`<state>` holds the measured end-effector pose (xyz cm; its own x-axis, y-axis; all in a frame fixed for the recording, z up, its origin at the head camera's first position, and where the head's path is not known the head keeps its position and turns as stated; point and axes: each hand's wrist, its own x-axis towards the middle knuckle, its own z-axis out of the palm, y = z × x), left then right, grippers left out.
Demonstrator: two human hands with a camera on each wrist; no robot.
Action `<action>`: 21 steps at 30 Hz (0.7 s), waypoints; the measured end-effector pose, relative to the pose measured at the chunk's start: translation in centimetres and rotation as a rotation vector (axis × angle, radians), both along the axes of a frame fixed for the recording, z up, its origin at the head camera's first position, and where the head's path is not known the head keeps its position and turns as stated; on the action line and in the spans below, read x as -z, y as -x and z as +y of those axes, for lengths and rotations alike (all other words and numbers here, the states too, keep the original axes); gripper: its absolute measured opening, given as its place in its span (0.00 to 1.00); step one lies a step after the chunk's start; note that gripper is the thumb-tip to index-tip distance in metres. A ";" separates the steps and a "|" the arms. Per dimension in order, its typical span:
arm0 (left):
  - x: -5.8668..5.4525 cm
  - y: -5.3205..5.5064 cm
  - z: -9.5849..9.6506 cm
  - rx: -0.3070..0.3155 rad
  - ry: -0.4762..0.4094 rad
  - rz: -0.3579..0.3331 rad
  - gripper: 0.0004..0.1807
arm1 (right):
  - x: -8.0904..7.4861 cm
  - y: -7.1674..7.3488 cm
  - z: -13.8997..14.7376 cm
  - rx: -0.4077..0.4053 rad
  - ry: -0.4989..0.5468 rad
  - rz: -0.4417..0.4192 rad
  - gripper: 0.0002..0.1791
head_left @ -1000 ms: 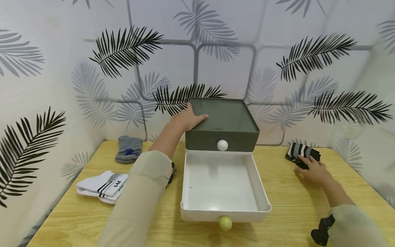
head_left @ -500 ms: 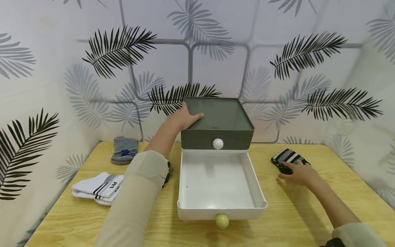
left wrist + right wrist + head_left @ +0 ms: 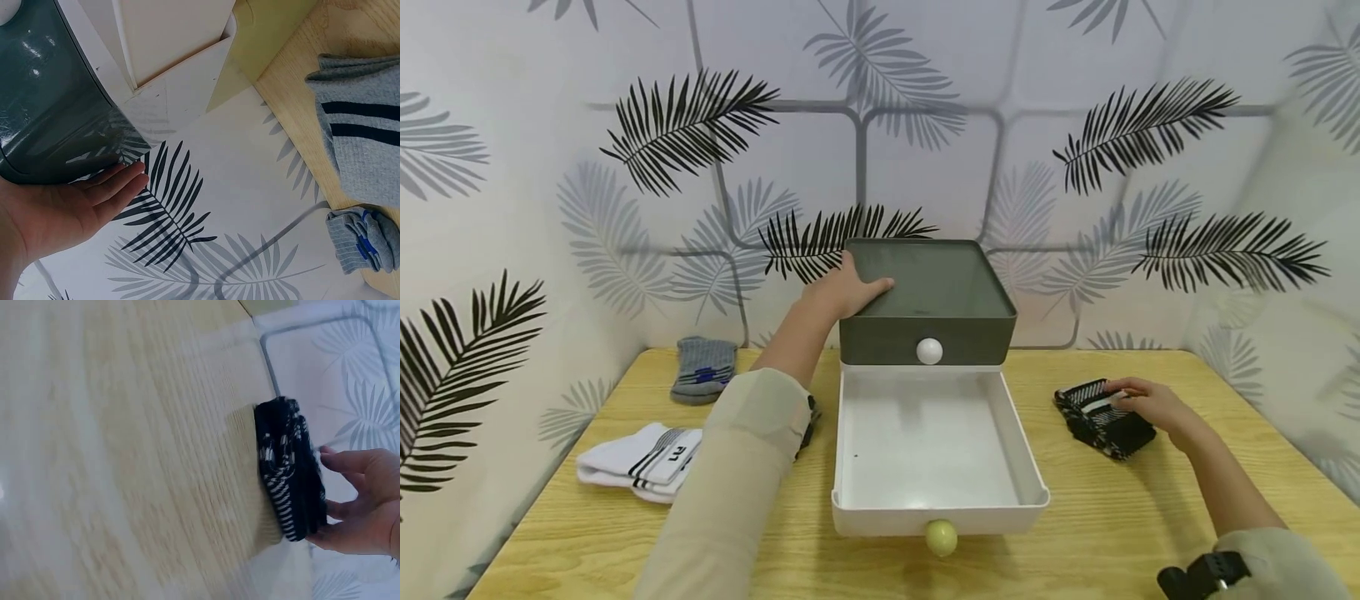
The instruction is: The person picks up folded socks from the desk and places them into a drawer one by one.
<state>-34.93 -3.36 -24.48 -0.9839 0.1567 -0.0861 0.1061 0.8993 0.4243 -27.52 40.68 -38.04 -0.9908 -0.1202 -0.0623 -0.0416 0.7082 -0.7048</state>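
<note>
A small drawer cabinet [image 3: 932, 279] with a dark green top and a white knob stands at the table's middle. Its white lower drawer [image 3: 932, 450], with a yellow-green knob, is pulled out. My left hand [image 3: 842, 292] rests on the cabinet's left side, thumb over the top edge; in the left wrist view its fingers [image 3: 115, 190] lie nearly straight along the wall. At the right, my right hand [image 3: 1153, 408] holds a folded black-and-white sock [image 3: 1101, 421] by its edge. In the right wrist view, fingers and thumb are against the sock [image 3: 287, 469]; some fingertips are hidden behind it.
On the left lie a folded grey sock [image 3: 703, 367] with blue marks and a folded white sock [image 3: 643, 458] with black stripes. A dark sock [image 3: 808, 429] is mostly hidden behind my left sleeve. A leaf-patterned wall covering [image 3: 925, 167] rises behind the wooden table [image 3: 1120, 533].
My right hand has reached the black-and-white sock, shifted it left toward the cabinet and turned it. My left hand stays on the cabinet. The head view has shifted slightly.
</note>
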 end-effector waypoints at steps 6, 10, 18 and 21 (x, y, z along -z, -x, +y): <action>0.1 0.0 0.1 0.005 -0.004 -0.004 0.51 | 0.8 0.7 0.9 0.003 0.103 -0.190 0.28; 0.1 0.1 0.0 0.004 -0.001 0.000 0.51 | 0.6 0.8 0.4 0.029 0.157 -0.242 0.30; 0.0 0.1 -0.1 -0.002 -0.012 0.001 0.51 | -0.6 1.1 -0.5 0.079 0.173 -0.325 0.34; 0.0 0.0 -0.1 0.001 -0.006 -0.003 0.51 | -1.2 1.3 -0.7 0.084 0.146 -0.344 0.32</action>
